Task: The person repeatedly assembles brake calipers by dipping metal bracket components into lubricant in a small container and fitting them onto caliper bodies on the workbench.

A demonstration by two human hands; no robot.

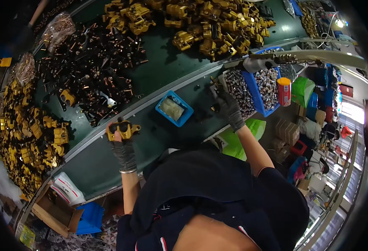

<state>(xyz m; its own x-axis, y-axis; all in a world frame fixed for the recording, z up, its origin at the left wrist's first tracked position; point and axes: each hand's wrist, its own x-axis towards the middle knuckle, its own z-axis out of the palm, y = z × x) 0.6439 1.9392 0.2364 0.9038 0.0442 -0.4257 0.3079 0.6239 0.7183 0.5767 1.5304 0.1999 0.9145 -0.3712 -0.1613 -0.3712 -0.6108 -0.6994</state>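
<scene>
My left hand (123, 152), in a grey glove with bare fingertips, is closed around a gold brake caliper (124, 130) above the near strip of the green bench. Over on the right, my gloved right hand (231, 112) is at the left edge of a bin of small silver metal parts (239, 90). Its fingers look bent together at a small dark and gold piece (215, 85), too dark to make out. Between my hands stands a small blue tray (158, 109) with a pale yellowish block (171, 108) in it.
Gold calipers (211, 31) are heaped at the back, more (29, 138) at the left. Black parts and bolts (94, 69) lie between. A blue bin (257, 94) and a red, yellow-lidded container (284, 91) stand right. A metal rail (146, 100) crosses the bench; a jointed arm (259, 63) overhangs it.
</scene>
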